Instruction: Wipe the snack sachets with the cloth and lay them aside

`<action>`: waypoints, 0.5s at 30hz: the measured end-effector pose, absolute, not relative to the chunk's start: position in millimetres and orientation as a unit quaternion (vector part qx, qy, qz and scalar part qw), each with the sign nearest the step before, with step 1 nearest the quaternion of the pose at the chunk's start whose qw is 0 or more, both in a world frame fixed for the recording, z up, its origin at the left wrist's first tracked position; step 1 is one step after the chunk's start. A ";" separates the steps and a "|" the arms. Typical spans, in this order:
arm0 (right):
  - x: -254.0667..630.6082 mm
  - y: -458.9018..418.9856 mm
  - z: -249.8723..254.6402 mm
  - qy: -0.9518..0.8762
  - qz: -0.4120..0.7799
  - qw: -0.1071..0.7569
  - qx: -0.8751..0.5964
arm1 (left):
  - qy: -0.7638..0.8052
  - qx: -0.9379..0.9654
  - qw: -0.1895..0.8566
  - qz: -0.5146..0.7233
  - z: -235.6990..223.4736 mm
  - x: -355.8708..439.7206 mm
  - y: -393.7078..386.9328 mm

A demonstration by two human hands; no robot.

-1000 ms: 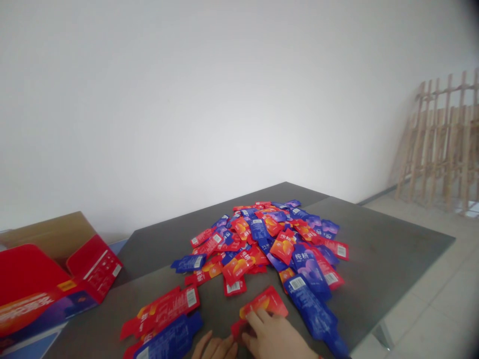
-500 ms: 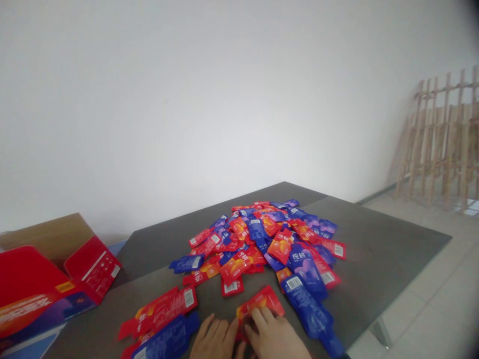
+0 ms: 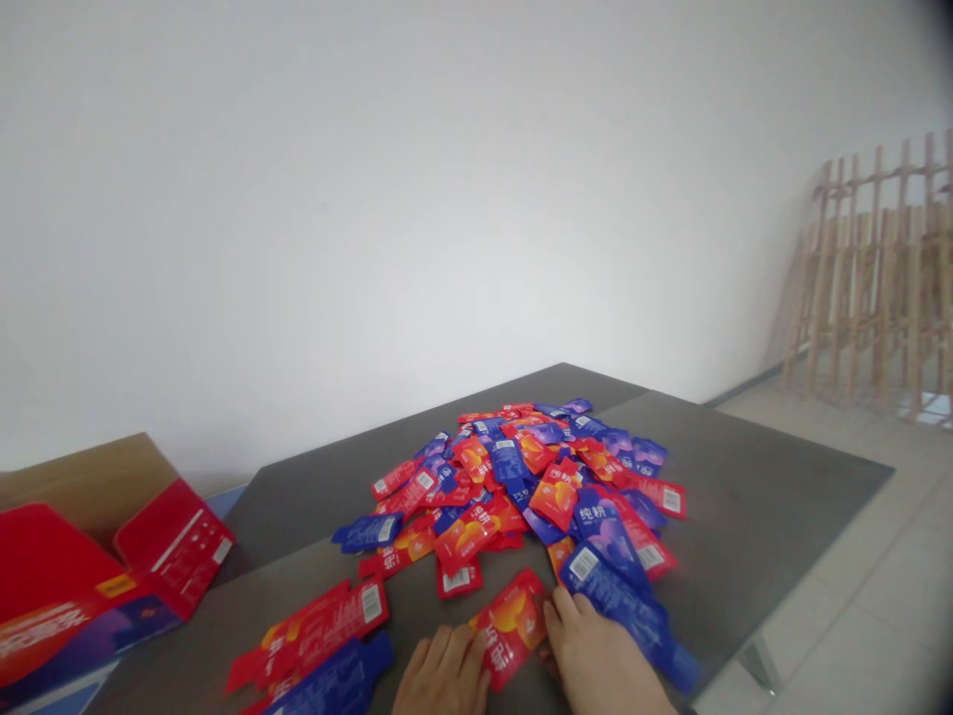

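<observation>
Head view, only one available: one red-orange pouch is being handled between both hands, at the near edge of the view, printed front up, tilted. Whether it is flat on the grey table or slightly raised can't be told.

Left hand: fingers bent, held close together, set at the pouch's left edge. Right hand: fingers bent at the right edge. Thumbs mostly hidden, so a full pinch can't be confirmed on either side.

Blue pouch is just beside the right hand, barcode up. Pile of red and blue pouches is beyond. Small overlapping group is set left of the left hand; open red carton farther left, flaps up.

Step in hand, as judged: single pouch being gripped or squared up by its edges. Next move would call for both edges to be pinched firmly, pouch kept level, and the blue pouch not snagged by the right hand.
</observation>
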State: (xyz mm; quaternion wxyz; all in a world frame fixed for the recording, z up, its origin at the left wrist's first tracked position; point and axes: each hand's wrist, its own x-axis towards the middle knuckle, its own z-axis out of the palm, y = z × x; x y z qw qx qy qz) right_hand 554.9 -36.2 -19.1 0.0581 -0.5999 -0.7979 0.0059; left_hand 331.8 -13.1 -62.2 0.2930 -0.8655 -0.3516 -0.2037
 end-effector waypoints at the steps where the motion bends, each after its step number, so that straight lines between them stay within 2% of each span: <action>1: 552.5 -36.1 -19.4 -0.807 0.004 0.057 -0.588 | -0.340 -0.865 0.297 -0.218 -60.1 333.5 -12.1; 7: 553.4 -31.3 -9.9 -0.846 0.072 0.043 -0.526 | -0.245 -0.883 0.299 -0.267 -45.4 343.0 -6.9; 12: 551.0 -7.8 14.0 -0.796 0.016 0.051 -0.603 | -0.257 -0.882 0.283 -0.276 -44.9 343.6 -7.2; 15: 531.9 4.7 15.5 -0.815 -0.003 0.030 -0.579 | -0.262 -0.880 0.276 -0.285 -49.3 343.4 -8.1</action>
